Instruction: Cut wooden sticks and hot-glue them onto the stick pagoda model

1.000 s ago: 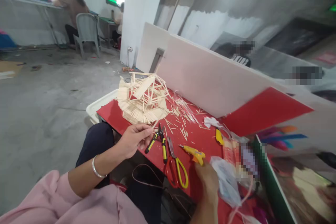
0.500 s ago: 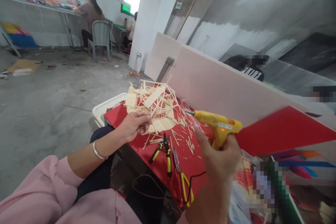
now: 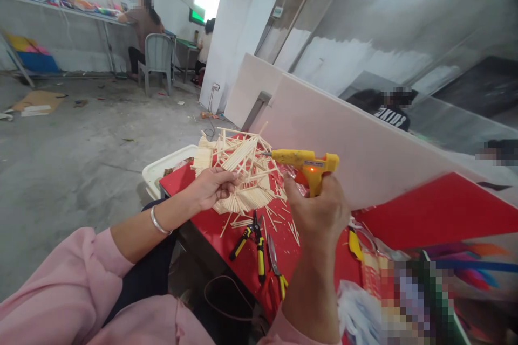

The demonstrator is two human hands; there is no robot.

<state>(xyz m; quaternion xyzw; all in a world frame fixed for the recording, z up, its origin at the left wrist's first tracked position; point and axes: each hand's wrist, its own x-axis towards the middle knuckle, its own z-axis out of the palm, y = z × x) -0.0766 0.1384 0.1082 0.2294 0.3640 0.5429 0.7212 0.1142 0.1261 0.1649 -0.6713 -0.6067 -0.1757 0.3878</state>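
Observation:
My right hand (image 3: 319, 207) is wrapped round the handle of a yellow hot glue gun (image 3: 299, 159), whose small light glows orange. The metal nozzle points left, at the upper right side of a model built of thin wooden sticks (image 3: 243, 153); whether it touches cannot be told. My left hand (image 3: 216, 188) is closed in a pinch at the model's near side, on what looks like one of its sticks. Loose wooden sticks (image 3: 293, 232) lie scattered around the model on the red tabletop (image 3: 218, 232).
Black-and-yellow pliers (image 3: 253, 240) and scissors (image 3: 274, 259) lie near the table's front edge. A white bin (image 3: 151, 170) stands at the left. White boards (image 3: 324, 129) lean behind the table. Plastic bags (image 3: 358, 307) lie at the right. People sit farther back, one by a grey chair (image 3: 157, 59).
My right hand has brought the glue gun leftward and a little up, its nozzle now at the stick model. My left hand keeps its pinch, almost unmoved.

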